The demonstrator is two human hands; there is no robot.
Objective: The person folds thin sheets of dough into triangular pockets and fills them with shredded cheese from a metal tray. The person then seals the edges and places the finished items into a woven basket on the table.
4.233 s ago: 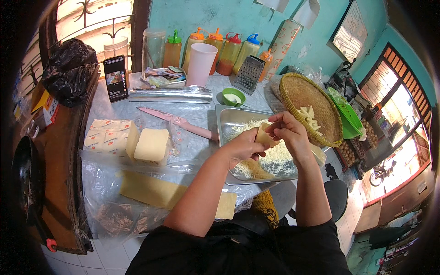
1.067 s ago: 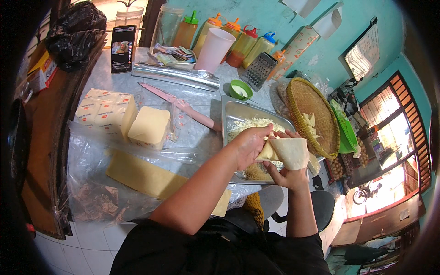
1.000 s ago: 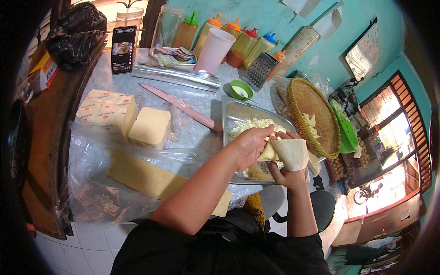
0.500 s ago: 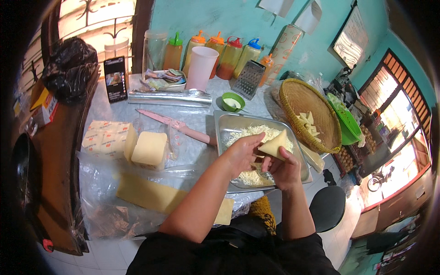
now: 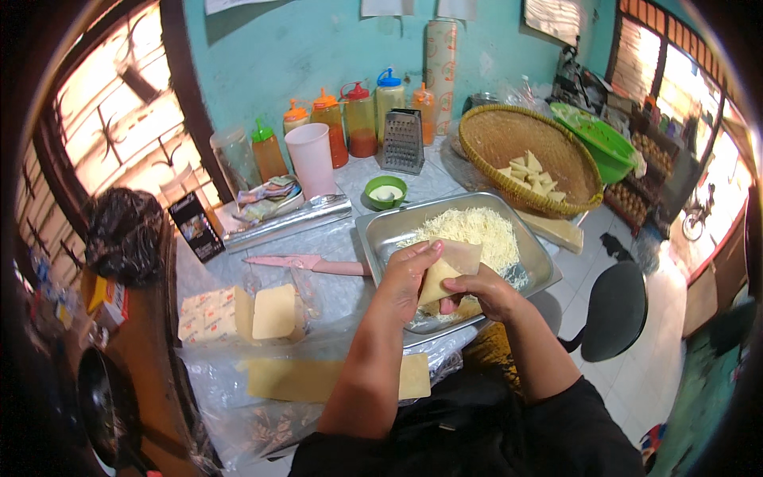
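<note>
Turquoise wall point(image 5: 270, 71) runs across the top of the frame, with one barred window point(image 5: 115, 103) at upper left and a pale table point(image 5: 318, 238) below. At the centre, over the metal tray point(image 5: 387, 230), one wrapper point(image 5: 435, 285) is held in both hands. The left hand point(image 5: 407, 274) pinches its left side between thumb and fingers; the right hand point(image 5: 489, 292) grips its lower right, thumb pressed on top.

The work looks partway through: this wrapper appears partly folded, a loose flap standing at its top. Pale triangles point(image 5: 528, 171) lying in the woven basket point(image 5: 509, 131) at upper right seem finished. Plenty of pale shreds point(image 5: 477, 230) remain in the tray, and a flat dough strip point(image 5: 294, 380) lies unused at lower centre, partly behind the left forearm, so I cannot tell whether it is one piece or more.

Counting the rest: six squeeze bottles point(image 5: 362, 127), one grater point(image 5: 403, 143), one pink cup point(image 5: 311, 155), one green bowl point(image 5: 372, 199), one knife point(image 5: 338, 266), one foil roll point(image 5: 294, 222) and one phone point(image 5: 195, 226). At left of centre, one unwrapped block point(image 5: 276, 312) sits beside paper-wrapped blocks point(image 5: 211, 314), their number unclear. The triangles overlap too much for an exact count; there are several.
</note>
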